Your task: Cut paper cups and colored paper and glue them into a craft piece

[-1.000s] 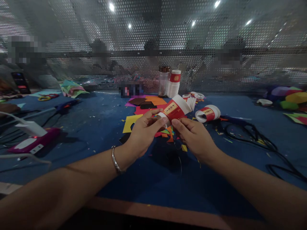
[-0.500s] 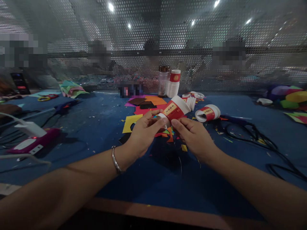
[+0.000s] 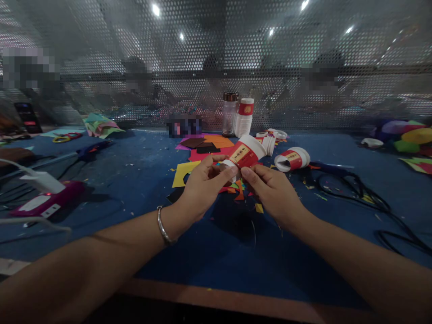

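Note:
A red and white paper cup [image 3: 249, 151] is held tilted above the table, its base toward me and to the left. My left hand [image 3: 205, 186] grips the base end, thumb in front and fingers behind. The thumb and fingertips of my right hand [image 3: 270, 191] pinch the cup's lower right side. Whether a small piece is also between the fingertips I cannot tell. To the right lies another paper cup [image 3: 294, 159] on its side, with a dark shape on it. Paper scraps [image 3: 240, 190] and yellow paper [image 3: 183, 174] lie below and behind my hands.
At the back stand a glass bottle [image 3: 229, 116] and stacked paper cups [image 3: 245, 119]. On the right lies a glue gun [image 3: 329, 168] with a looping black cable [image 3: 371, 204]. A purple power strip [image 3: 64, 198], scissors [image 3: 67, 137] and folded paper [image 3: 101, 125] are at left.
The cup has turned very slightly in my fingers, so its printed label faces me a little more. Both hands stay in nearly the same place.

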`<state>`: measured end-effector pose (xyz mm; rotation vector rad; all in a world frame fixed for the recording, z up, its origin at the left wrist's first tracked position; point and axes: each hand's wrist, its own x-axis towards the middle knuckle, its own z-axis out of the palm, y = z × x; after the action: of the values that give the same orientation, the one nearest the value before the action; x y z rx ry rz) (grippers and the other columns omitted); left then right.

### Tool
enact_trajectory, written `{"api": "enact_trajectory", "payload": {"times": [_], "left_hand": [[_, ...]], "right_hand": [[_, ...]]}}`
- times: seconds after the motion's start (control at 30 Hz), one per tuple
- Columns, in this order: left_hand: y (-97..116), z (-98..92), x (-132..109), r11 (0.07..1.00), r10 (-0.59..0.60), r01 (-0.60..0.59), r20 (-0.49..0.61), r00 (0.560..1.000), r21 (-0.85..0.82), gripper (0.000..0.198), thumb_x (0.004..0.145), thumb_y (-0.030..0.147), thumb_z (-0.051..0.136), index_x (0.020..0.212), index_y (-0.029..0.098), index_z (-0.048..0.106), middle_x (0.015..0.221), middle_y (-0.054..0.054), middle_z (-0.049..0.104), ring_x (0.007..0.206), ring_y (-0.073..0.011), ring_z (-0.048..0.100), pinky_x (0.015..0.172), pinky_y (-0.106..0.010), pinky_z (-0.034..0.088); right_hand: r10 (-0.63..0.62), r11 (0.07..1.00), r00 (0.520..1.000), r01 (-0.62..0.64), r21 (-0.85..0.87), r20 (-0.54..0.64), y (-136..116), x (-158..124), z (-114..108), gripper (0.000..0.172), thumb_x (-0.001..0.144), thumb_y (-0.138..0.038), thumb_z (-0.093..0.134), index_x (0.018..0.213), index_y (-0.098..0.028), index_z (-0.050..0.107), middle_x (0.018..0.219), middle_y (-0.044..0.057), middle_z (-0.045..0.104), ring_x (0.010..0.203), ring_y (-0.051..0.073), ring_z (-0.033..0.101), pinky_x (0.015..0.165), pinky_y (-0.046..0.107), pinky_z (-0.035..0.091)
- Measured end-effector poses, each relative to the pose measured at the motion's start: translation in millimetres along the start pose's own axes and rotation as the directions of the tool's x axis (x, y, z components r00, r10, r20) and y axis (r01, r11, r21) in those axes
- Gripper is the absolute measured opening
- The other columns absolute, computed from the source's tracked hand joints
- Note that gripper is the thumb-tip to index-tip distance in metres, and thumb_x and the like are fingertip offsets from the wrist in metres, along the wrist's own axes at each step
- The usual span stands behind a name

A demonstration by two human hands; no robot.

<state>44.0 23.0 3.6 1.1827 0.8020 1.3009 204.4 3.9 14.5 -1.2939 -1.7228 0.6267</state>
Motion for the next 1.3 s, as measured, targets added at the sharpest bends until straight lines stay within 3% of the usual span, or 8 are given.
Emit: {"api": "enact_trajectory", "payload": {"times": [0.4, 0.63, 0.97, 1.13, 1.3], "left_hand": [[0.4, -3.5, -1.0, 0.981, 0.093, -0.096, 0.024, 0.995, 0.17, 0.041, 0.079, 0.031, 0.075, 0.114, 0.019, 0.058, 0.086, -0.001, 0.067, 0.08, -0.0143, 0.064, 0.074, -0.029, 0.055], [4.4, -3.6, -1.1, 0.966, 0.134, -0.138, 0.032, 0.99, 0.218, 0.042, 0.08, 0.027, 0.074, 0.119, 0.019, 0.059, 0.082, -0.001, 0.066, 0.078, -0.0152, 0.064, 0.075, -0.029, 0.053], [3.4, -5.8, -1.7, 0.954, 0.109, -0.12, 0.056, 0.992, 0.276, 0.05, 0.079, 0.028, 0.075, 0.123, 0.02, 0.055, 0.085, -0.002, 0.068, 0.078, -0.0153, 0.064, 0.074, -0.029, 0.051], [2.3, -5.4, -0.6, 0.966, 0.087, -0.092, 0.033, 0.996, 0.24, 0.055, 0.078, 0.031, 0.076, 0.125, 0.018, 0.05, 0.094, -0.005, 0.069, 0.085, -0.0171, 0.066, 0.081, -0.033, 0.052], [1.4, -4.7, 0.2, 0.975, 0.064, -0.062, -0.004, 0.998, 0.214, 0.051, 0.074, 0.03, 0.079, 0.115, 0.017, 0.052, 0.102, -0.009, 0.069, 0.091, -0.0185, 0.065, 0.083, -0.035, 0.053]], "right_hand": [[-0.071, 0.994, 0.997, 0.07, -0.082, -0.018, -2.8, -0.2, -2.8, 0.043, 0.093, -0.053, 0.05, 0.062, -0.022, 0.046, 0.058, -0.002, 0.049, 0.055, 0.012, 0.042, 0.053, 0.029, 0.03], [-0.082, 0.99, 0.997, 0.081, -0.115, 0.0, -1.1, -0.4, -3.9, 0.041, 0.095, -0.054, 0.048, 0.075, -0.02, 0.061, 0.066, 0.001, 0.059, 0.062, 0.015, 0.05, 0.057, 0.028, 0.036], [-0.115, 0.979, 0.993, 0.113, -0.171, -0.001, 0.5, -1.1, -4.2, 0.041, 0.095, -0.055, 0.047, 0.079, -0.02, 0.063, 0.069, 0.003, 0.065, 0.063, 0.015, 0.054, 0.058, 0.028, 0.037], [-0.136, 0.969, 0.991, 0.13, -0.212, -0.01, 0.3, -1.0, -5.1, 0.041, 0.095, -0.052, 0.046, 0.074, -0.02, 0.06, 0.062, 0.0, 0.057, 0.058, 0.014, 0.049, 0.055, 0.028, 0.034], [-0.116, 0.972, 0.993, 0.111, -0.209, -0.013, -1.7, -1.9, -5.8, 0.04, 0.095, -0.053, 0.047, 0.078, -0.02, 0.063, 0.063, 0.001, 0.058, 0.058, 0.014, 0.049, 0.055, 0.028, 0.033]]}}
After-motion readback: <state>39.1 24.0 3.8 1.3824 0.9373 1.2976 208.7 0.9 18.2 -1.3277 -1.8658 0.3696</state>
